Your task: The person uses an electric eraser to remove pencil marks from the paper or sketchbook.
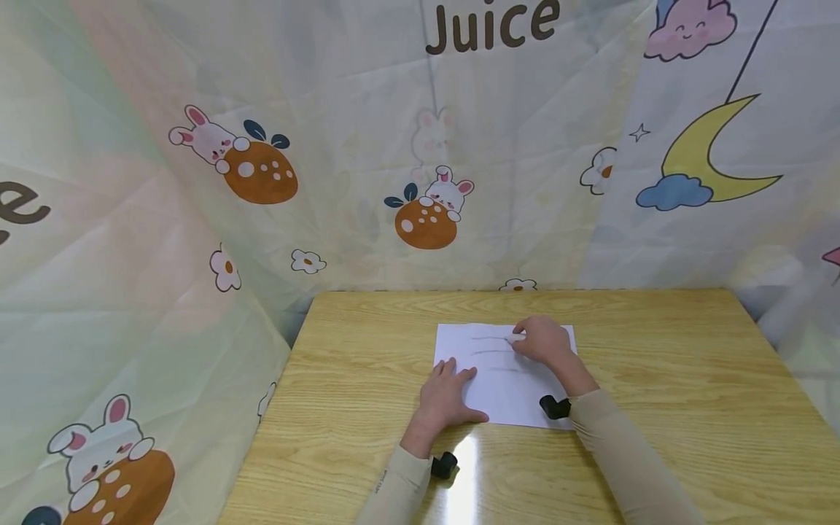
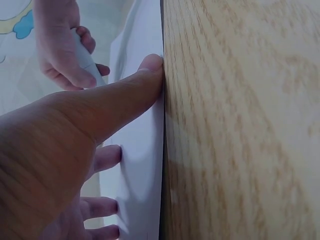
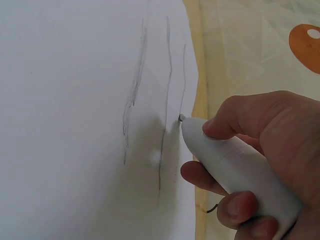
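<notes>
A white sheet of paper [image 1: 505, 397] lies on the wooden table, with several grey pencil lines [image 3: 171, 67] across its far part. My right hand [image 1: 547, 341] grips a white electric eraser [image 3: 235, 165], a thick pen-shaped body with a small tip. That tip meets the paper on the farthest line, and only faint specks show beyond it along the same line. On the sheet's left part, my left hand [image 1: 445, 397] rests with fingers spread. Its thumb [image 2: 135, 90] presses near the paper's front edge.
The wooden table [image 1: 354, 379] extends on both sides of the sheet. Behind it hangs a printed cloth [image 1: 354, 146] with rabbits and fruit. A black wrist mount [image 1: 444, 465] sits at the left sleeve, another black mount [image 1: 554, 407] at the right. The sheet's far edge looks wavy.
</notes>
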Demonstrator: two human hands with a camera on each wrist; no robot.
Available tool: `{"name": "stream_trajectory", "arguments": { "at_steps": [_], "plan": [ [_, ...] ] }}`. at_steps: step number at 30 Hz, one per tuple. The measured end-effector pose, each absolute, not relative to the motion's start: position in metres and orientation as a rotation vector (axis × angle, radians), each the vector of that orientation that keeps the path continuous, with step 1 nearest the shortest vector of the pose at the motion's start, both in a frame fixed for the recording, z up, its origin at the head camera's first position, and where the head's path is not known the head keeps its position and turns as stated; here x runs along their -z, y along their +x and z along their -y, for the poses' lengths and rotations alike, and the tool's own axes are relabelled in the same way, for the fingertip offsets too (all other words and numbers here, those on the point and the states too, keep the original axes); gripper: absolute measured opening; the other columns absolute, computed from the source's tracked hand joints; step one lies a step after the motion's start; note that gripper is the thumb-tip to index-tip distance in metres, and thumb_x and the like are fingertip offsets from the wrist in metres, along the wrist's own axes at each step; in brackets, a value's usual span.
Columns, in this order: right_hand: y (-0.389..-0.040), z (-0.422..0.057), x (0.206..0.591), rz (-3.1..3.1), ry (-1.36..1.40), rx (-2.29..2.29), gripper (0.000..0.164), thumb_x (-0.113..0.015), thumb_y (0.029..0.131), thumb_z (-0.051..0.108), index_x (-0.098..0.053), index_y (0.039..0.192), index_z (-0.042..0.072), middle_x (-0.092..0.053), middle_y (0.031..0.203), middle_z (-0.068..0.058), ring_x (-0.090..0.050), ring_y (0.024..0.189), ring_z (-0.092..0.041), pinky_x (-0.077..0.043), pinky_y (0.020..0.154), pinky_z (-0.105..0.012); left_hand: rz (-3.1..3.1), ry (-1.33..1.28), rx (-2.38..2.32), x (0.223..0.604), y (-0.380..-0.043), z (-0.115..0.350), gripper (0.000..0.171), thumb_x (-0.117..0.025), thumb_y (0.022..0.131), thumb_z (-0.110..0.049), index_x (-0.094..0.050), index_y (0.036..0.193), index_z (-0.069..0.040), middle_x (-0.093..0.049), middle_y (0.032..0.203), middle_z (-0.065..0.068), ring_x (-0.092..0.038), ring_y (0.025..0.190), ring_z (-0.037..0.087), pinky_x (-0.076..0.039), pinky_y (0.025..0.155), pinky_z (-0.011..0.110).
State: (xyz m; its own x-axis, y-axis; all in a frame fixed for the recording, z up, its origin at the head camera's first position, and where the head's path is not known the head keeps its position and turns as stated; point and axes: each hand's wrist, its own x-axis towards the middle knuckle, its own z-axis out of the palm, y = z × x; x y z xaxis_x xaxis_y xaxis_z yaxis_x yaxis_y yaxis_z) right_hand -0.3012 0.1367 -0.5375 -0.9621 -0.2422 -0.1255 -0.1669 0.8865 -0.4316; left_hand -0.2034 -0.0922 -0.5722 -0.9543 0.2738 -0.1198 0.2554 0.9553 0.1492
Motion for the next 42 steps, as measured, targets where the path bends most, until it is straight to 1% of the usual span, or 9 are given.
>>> {"name": "stream_trajectory", "arguments": {
  "at_steps": [4, 9, 16, 20, 28, 34, 42],
  "plan": [
    [-0.3004, -0.1379, 0.5379, -2.876, -0.305, 0.643, 0.032, -0.071, 0.082, 0.028, -0.074, 0.108, 0.008, -0.068, 0.111, -0.014, -0.056, 0.072, -0.02, -0.046, 0.053, -0.033, -2.959, 0.407, -0.211, 0.5729, -0.2033, 0.0921, 0.093, -0.074, 0.063, -0.073, -0.051, 0.143, -0.03, -0.037, 0.149, 0.016, -0.032, 0.137, 0.038, -0.045, 0.096, 0.05],
    [-0.3009, -0.1374, 0.5383, -2.872, -0.308, 0.632, 0.033, -0.07, 0.083, 0.027, -0.073, 0.11, 0.008, -0.069, 0.108, -0.011, -0.056, 0.068, -0.019, -0.045, 0.051, -0.032, -2.962, 0.395, -0.224, 0.5725, -0.203, 0.0924, 0.093, -0.075, 0.063, -0.073, -0.051, 0.142, -0.03, -0.036, 0.15, 0.016, -0.032, 0.137, 0.038, -0.046, 0.094, 0.051],
    [-0.3014, -0.1349, 0.5387, -2.876, -0.321, 0.623, 0.032, -0.071, 0.082, 0.027, -0.074, 0.108, 0.008, -0.069, 0.109, -0.012, -0.056, 0.075, -0.021, -0.046, 0.053, -0.033, -2.958, 0.393, -0.237, 0.5731, -0.2028, 0.0926, 0.093, -0.075, 0.063, -0.073, -0.051, 0.142, -0.031, -0.036, 0.15, 0.016, -0.032, 0.137, 0.039, -0.046, 0.093, 0.052],
    [-0.301, -0.1344, 0.5381, -2.885, -0.31, 0.62, 0.032, -0.071, 0.082, 0.027, -0.074, 0.109, 0.009, -0.068, 0.111, -0.013, -0.057, 0.076, -0.021, -0.046, 0.053, -0.033, -2.962, 0.391, -0.239, 0.5731, -0.2028, 0.0926, 0.092, -0.075, 0.063, -0.073, -0.051, 0.142, -0.031, -0.036, 0.15, 0.015, -0.032, 0.137, 0.038, -0.046, 0.093, 0.052],
    [-0.3019, -0.1337, 0.5376, -2.886, -0.308, 0.612, 0.033, -0.07, 0.083, 0.026, -0.074, 0.11, 0.008, -0.069, 0.11, -0.013, -0.056, 0.072, -0.021, -0.045, 0.052, -0.032, -2.967, 0.396, -0.241, 0.5724, -0.203, 0.0932, 0.093, -0.075, 0.063, -0.073, -0.051, 0.142, -0.031, -0.036, 0.15, 0.016, -0.031, 0.137, 0.038, -0.046, 0.094, 0.052],
    [-0.3028, -0.1325, 0.5387, -2.881, -0.311, 0.615, 0.033, -0.071, 0.082, 0.027, -0.074, 0.109, 0.009, -0.068, 0.112, -0.013, -0.056, 0.075, -0.021, -0.045, 0.052, -0.033, -2.96, 0.391, -0.25, 0.5712, -0.202, 0.0937, 0.093, -0.075, 0.063, -0.072, -0.05, 0.143, -0.031, -0.036, 0.15, 0.016, -0.031, 0.138, 0.038, -0.046, 0.094, 0.052],
    [-0.3032, -0.1319, 0.5391, -2.892, -0.295, 0.597, 0.033, -0.071, 0.082, 0.028, -0.074, 0.11, 0.01, -0.068, 0.111, -0.013, -0.056, 0.073, -0.021, -0.045, 0.051, -0.033, -2.959, 0.392, -0.252, 0.5716, -0.2018, 0.0941, 0.093, -0.074, 0.064, -0.072, -0.05, 0.143, -0.031, -0.035, 0.151, 0.016, -0.03, 0.138, 0.038, -0.045, 0.095, 0.052]
  ]
}}
